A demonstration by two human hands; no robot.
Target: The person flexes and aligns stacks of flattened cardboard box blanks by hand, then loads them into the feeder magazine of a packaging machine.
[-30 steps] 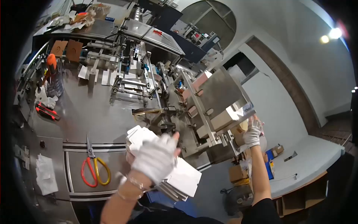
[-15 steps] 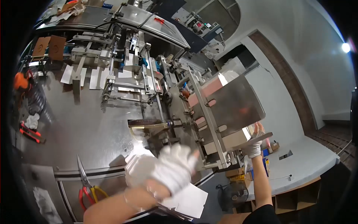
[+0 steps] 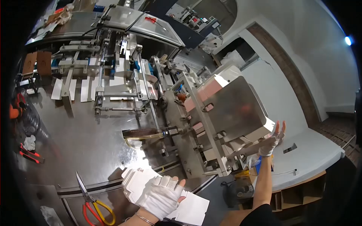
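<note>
My left hand [image 3: 162, 196], in a white glove with bare fingertips, is closed over a stack of flat white cards [image 3: 137, 182] at the lower middle. More white cards [image 3: 193, 209] stick out to its right. At the outer end of the metal feeder, my right hand [image 3: 272, 144], also gloved, has its fingers stretched upward. It is beside the end of a white card stack [image 3: 261, 130] under a large metal plate [image 3: 235, 109]; its palm is partly hidden by a metal bar.
Scissors [image 3: 86, 194] with red and yellow handles lie at the lower left. A red cutter [image 3: 31, 153], crumpled tissue [image 3: 29, 143] and a clear bottle [image 3: 32, 120] are at the left. Machine rods and rails [image 3: 120, 92] span the metal table [image 3: 79, 139]. A fan [image 3: 237, 192] stands below right.
The view has shifted. My left hand and its cards are lower in view, and its blur is gone. My right hand is farther right along the feeder's outer end, fingers more spread.
</note>
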